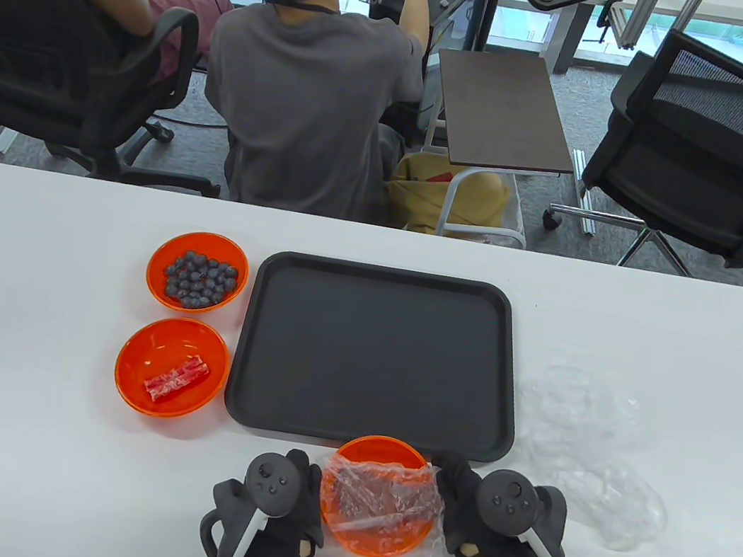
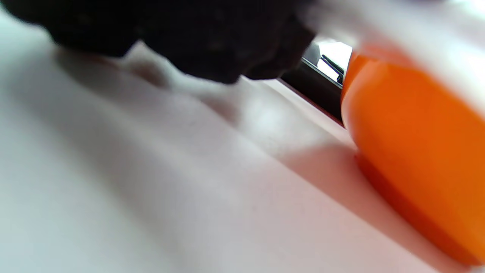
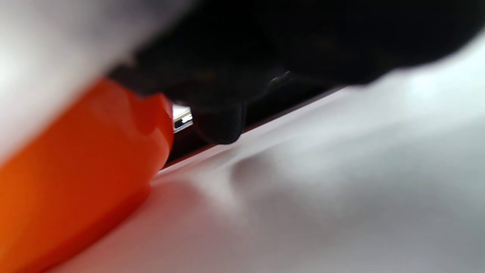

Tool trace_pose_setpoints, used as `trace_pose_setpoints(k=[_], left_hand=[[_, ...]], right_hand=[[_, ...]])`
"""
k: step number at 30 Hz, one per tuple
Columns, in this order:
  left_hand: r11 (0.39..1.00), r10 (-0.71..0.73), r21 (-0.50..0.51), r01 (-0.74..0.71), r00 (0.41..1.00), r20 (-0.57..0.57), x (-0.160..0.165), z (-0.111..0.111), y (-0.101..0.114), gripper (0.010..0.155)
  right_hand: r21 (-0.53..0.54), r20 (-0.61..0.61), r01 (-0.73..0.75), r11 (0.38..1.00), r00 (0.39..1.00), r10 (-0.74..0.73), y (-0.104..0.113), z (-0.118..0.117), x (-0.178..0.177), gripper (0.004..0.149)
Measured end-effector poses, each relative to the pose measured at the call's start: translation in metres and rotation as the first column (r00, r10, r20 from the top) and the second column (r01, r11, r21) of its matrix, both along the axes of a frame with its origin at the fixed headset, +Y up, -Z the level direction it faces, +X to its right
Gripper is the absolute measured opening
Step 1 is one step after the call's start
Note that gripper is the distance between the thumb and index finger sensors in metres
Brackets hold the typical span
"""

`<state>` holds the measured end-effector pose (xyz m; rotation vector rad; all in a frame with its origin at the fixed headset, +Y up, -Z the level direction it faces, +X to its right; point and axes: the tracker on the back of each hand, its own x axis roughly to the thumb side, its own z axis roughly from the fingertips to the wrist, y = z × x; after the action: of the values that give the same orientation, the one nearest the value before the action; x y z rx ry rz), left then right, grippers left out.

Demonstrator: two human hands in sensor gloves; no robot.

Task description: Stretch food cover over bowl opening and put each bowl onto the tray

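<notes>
At bottom centre, the bowl (image 1: 378, 502) sits between both hands, half under a clear cover (image 1: 386, 500). Left hand (image 1: 275, 499) and right hand (image 1: 488, 511) flank its rim; whether they grip the film cannot be told.

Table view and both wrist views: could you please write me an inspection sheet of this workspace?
Surface: white table.
Job's things: black tray, nothing on it; near bowl partly under a clear cover; blueberry bowl and bowl with red strips uncovered, left of the tray.
Clutter: spare clear covers right of the tray.
Grippers: left hand and right hand flank the near bowl at the cover's edges; grip hidden.
Cables: nothing seen on the table.
Surroundings: two seated people, office chair, side table.
</notes>
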<state>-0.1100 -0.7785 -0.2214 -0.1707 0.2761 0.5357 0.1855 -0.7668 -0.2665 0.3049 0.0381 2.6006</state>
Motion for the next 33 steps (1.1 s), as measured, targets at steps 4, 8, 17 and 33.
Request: trace_pose_setpoints(k=[4,8,17,33], left_hand=[[1.000,0.014,-0.017,-0.013,1.000,0.009,0.000,-0.002,-0.001,0.050],[0.998,0.056,-0.040,-0.055,0.998,0.025,-0.003,-0.006,-0.003,0.050],[0.995,0.086,-0.055,-0.085,0.996,0.029,-0.007,-0.015,-0.005,0.049],[0.982,0.103,-0.170,-0.085,0.990,0.101,-0.008,-0.049,-0.006,0.048]], right_hand=[[-0.069,-0.021,0.036,0.997,0.999,-0.037,-0.003,-0.007,0.003,0.047],[-0.144,-0.051,0.099,0.985,0.993,-0.108,-0.005,-0.014,0.008,0.048],[-0.246,-0.053,0.116,0.962,0.990,-0.133,-0.011,-0.025,0.010,0.048],[-0.395,-0.014,0.183,0.900,0.979,-0.206,-0.022,-0.041,0.017,0.046]])
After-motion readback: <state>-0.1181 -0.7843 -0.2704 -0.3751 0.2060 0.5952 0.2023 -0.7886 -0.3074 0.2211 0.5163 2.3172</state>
